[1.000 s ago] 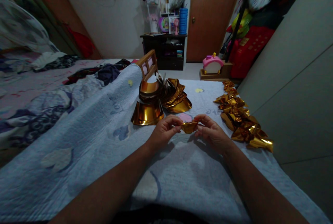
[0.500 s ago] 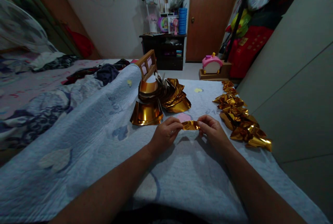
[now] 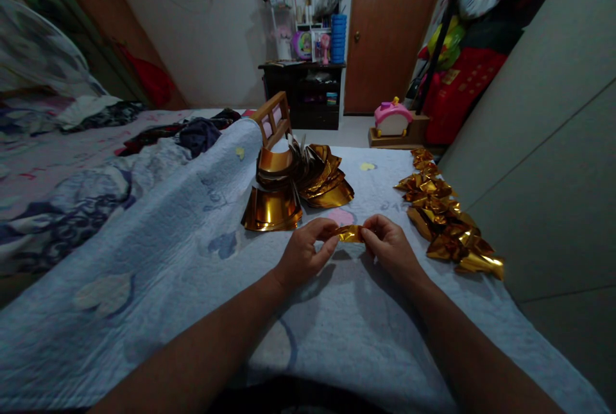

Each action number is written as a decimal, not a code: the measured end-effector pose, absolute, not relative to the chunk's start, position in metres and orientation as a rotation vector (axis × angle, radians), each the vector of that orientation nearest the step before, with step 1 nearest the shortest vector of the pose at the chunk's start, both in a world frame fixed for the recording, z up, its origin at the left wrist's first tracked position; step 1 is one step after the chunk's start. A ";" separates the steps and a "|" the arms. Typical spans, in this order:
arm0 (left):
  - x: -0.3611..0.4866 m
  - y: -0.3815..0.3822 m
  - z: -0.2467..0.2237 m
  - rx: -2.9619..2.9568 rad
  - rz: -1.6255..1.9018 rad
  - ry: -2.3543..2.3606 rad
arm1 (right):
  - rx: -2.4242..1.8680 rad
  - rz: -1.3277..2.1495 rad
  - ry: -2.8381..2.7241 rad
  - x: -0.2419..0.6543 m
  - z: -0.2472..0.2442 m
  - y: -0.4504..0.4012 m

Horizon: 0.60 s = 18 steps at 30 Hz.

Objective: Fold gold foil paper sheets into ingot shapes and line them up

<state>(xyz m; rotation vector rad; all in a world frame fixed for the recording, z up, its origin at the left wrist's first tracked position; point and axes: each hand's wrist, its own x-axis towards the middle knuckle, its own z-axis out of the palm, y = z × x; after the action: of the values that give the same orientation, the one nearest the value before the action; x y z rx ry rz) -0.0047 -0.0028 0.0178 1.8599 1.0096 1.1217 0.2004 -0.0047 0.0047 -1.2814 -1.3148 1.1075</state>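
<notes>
Gold foil piece (image 3: 349,233): located between the two hands, raised just above the bed cover, nearer the middle of the cover than either side edge. Left hand (image 3: 308,250): fingers and thumb closed narrowly on the foil's left end. Right hand (image 3: 391,246): fingertips pinched on its right end

Edges: the far edge of the bed cover (image 3: 337,311) lies beyond the hands; its right edge runs beside a pale cabinet (image 3: 543,163). A row of folded gold pieces (image 3: 447,221) lines that right side, apart from the right hand. The stack of gold sheets (image 3: 274,205) stands ahead and to the left, near the left hand. Open cover extends between stack and row, and also nearer the body, between the forearms

Surface: light blue quilted cloth, heart-patterned, wrinkled, rising in a long fold at left. A small wooden frame (image 3: 274,120) stands behind the stack

Room: dim; a dark shelf unit (image 3: 304,96), a closed brown door (image 3: 393,35) and a pink toy (image 3: 393,119) are noted beyond the bed
</notes>
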 end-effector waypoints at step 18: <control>0.000 0.006 0.006 1.846 1.086 1.300 | -1.287 0.566 -1.681 0.188 0.009 -0.014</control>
<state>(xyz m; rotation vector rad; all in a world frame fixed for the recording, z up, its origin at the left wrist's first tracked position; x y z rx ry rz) 0.0002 0.0064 0.0058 1.8459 1.2999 1.0856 0.1882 -0.0141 0.0093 -1.2871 -1.6811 0.5656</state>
